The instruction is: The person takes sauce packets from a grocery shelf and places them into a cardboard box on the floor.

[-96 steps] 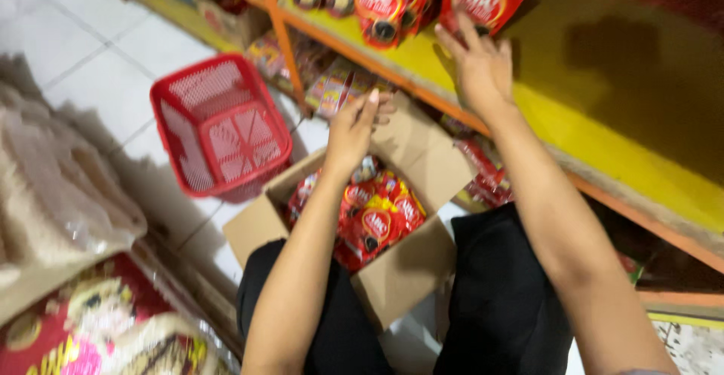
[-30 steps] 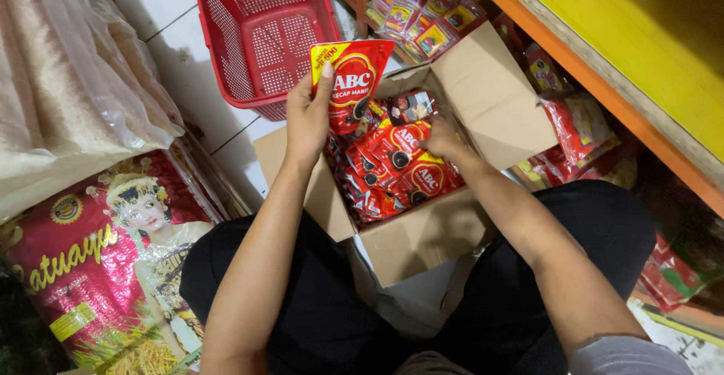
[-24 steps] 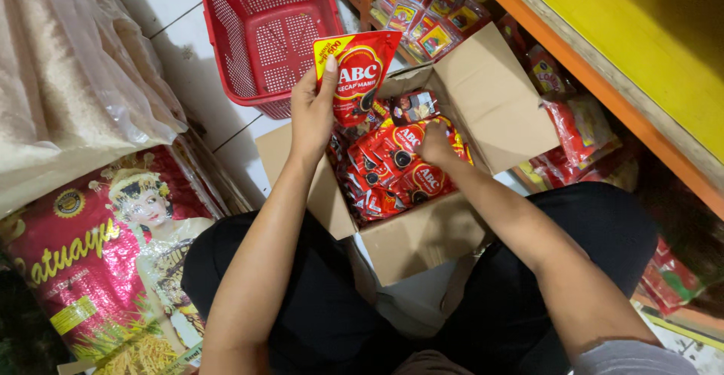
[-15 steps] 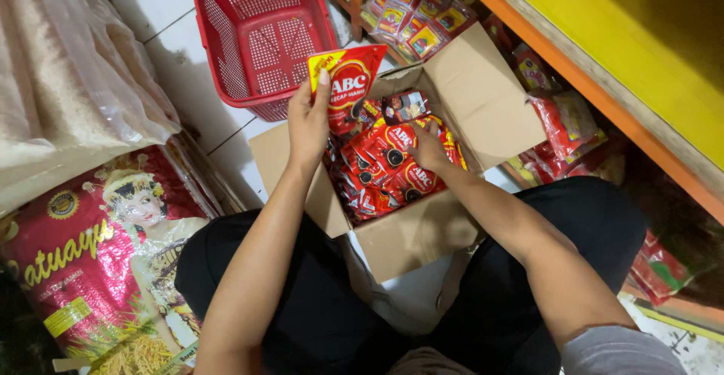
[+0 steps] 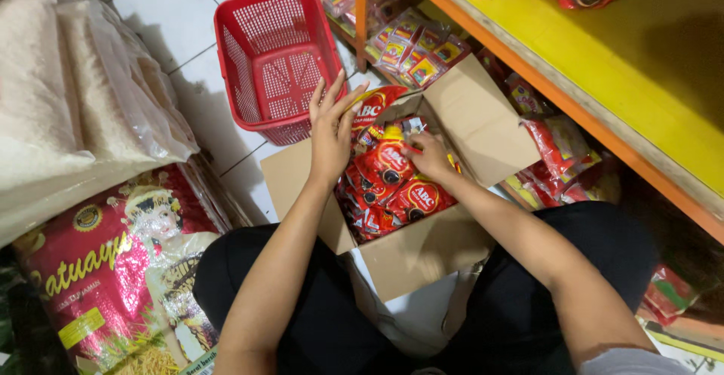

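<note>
An open cardboard box (image 5: 422,258) stands on the floor between my knees, filled with several red sauce pouches (image 5: 403,190). My left hand (image 5: 332,126) holds one red pouch (image 5: 375,103) upright at the box's far edge, fingers spread along it. Inside the box, my right hand (image 5: 427,155) is closed on another red pouch (image 5: 386,160) that has a yellow cap. Both forearms reach forward from my lap.
An empty red plastic basket (image 5: 275,58) sits on the tiled floor beyond the box. A yellow shelf with an orange edge (image 5: 603,88) runs along the right, with red pouches on it and packets below. Large rice sacks (image 5: 83,118) lie at the left.
My left hand has lowered its pouch toward the box's far edge. My right hand has stayed in the box, shifting its grip among the pouches. The view has tilted up slightly.
</note>
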